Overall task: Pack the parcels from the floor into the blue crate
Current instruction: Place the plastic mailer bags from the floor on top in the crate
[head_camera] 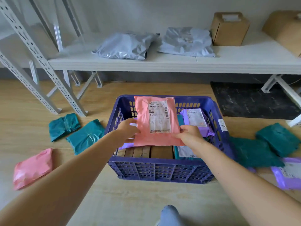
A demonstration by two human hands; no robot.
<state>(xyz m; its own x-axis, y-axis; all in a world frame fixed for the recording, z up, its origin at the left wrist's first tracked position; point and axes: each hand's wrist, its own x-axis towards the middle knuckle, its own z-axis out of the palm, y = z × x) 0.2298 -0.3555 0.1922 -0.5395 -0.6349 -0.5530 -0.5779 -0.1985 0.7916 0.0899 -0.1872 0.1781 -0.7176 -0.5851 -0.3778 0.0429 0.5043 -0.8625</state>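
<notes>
A blue crate [160,170] stands on the wooden floor in front of me. Above it I hold a pink parcel [143,126] with a white label. My left hand [127,128] grips its left edge and my right hand [189,133] pinches its lower right edge. Inside the crate lie brown boxes [149,152], a purple parcel [196,121] and a teal parcel with a label [183,152]. On the floor to the left are two teal parcels [64,126] [85,136] and a pink parcel [32,168]. On the right lie teal parcels [276,138] and a purple one [288,172].
A low white shelf [162,64] runs behind the crate with grey mailer bags [123,45] and cardboard boxes [229,28]. White perforated rack posts [37,62] stand at the left. A black mat [254,100] lies at the right rear. My knee [170,215] shows at the bottom.
</notes>
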